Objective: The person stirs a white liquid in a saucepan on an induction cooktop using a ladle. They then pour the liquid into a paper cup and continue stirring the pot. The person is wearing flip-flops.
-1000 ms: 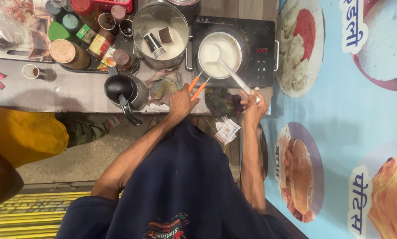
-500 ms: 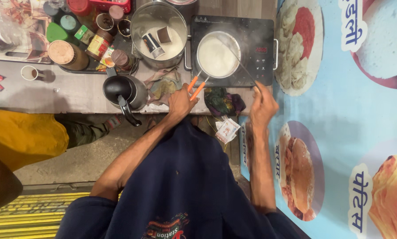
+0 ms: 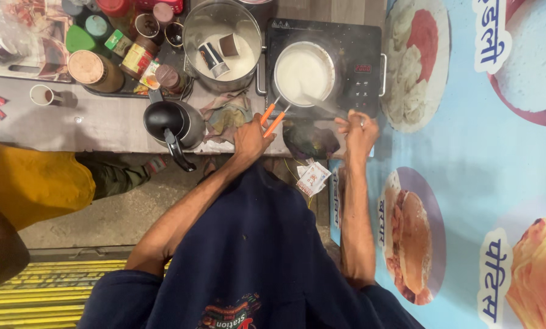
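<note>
1. Since the earlier frame the right hand point(image 3: 359, 127) has stayed at the stove's near edge, and the ladle's point(image 3: 321, 105) bowl now sits lower in the pan, at its 5 o'clock rim.
2. The left hand point(image 3: 251, 137) grips the orange tongs point(image 3: 274, 117), fingers curled shut round the two thin arms; the tongs clamp the round steel pan point(image 3: 303, 72) at its 7 o'clock edge.
3. The right hand's fingers are closed on the thin metal ladle handle, which slants up into the pan.
4. The pan holds smooth white liquid and sits on a flat black induction stove point(image 3: 352, 45) with a red display.
5. At the pan's 9 o'clock stands a wide steel pot point(image 3: 223, 42), with two small cups lying in pale liquid.
6. At the left hand's 9 o'clock sits a glossy black kettle point(image 3: 169, 122); between them lies a crumpled cloth point(image 3: 224, 116).
7. A tray of jars point(image 3: 126, 58) sits at the kettle's 11 o'clock.
</note>
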